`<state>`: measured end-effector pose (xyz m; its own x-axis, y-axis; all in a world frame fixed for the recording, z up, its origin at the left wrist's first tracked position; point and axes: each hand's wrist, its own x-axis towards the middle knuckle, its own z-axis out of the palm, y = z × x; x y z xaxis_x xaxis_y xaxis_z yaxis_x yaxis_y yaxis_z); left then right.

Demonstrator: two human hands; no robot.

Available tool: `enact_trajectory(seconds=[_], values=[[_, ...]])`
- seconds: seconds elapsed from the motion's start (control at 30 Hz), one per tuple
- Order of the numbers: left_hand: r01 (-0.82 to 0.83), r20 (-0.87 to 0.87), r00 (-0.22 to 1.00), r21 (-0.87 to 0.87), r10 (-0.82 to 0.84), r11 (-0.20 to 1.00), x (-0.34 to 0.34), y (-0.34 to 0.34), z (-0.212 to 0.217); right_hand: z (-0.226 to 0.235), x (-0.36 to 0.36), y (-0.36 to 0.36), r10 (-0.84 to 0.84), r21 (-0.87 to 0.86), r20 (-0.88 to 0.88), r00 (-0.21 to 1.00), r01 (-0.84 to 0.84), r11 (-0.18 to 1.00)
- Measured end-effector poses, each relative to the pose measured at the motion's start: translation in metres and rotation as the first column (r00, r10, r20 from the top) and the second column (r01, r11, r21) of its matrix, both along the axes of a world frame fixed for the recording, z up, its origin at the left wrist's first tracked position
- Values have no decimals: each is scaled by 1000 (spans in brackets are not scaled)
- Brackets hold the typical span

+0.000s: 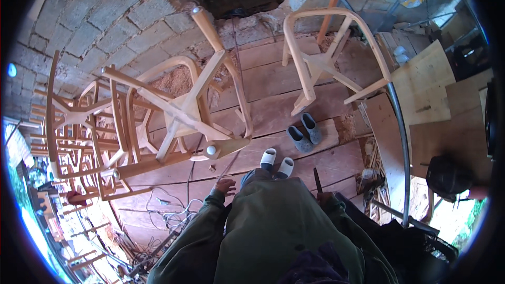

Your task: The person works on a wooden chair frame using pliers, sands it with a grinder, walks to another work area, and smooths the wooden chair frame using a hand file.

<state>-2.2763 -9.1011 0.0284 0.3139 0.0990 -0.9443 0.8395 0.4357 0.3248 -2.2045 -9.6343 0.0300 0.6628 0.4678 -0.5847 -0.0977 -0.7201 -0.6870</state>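
My left hand (225, 186) hangs beside my body with its fingers apart and nothing in it. On the other side, my right hand (325, 198) is closed around a dark narrow tool (317, 180) that points up and away from me; its lower part is hidden, and I cannot tell its exact kind. Ahead on the left, a pale wooden chair frame (181, 113) lies tipped, its crossed braces and white-capped leg ends showing. Another wooden chair frame (344, 18) with a curved top rail is ahead on the right. Neither hand touches the frames.
Grey slippers (304, 132) lie on the plank floor (263, 94) ahead of my white slippers (276, 163). Many chair frames (87, 142) are stacked left. Tangled cables (171, 208) lie at lower left. Boards (423, 84) lean right, near a dark pipe (398, 126). A block wall (126, 13) stands behind.
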Motion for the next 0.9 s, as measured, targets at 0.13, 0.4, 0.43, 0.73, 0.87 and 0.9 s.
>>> enact_trajectory(seconds=[0.13, 0.4, 0.43, 0.73, 0.87, 0.9], values=[[-9, 36, 999, 11, 8, 1000, 8, 2, 1, 9, 2, -3, 308, -48, 251, 918, -306, 951], [10, 57, 998, 52, -13, 999, 19, 2, 16, 5, 7, 11, -34, -31, -121, 992, 30, 999], [20, 60, 998, 52, -23, 998, 19, 2, 16, 6, 7, 11, -91, -11, -155, 984, 90, 996], [28, 65, 997, 14, -29, 1000, 15, -7, 18, 8, -7, 9, 96, -89, 65, 993, -90, 992], [22, 54, 998, 40, -24, 999, 9, -8, 18, -6, -7, 6, 185, -195, -121, 975, -206, 959], [11, 51, 999, 41, -13, 999, 8, -8, 18, -9, -8, 5, 249, -193, -67, 966, -258, 947]])
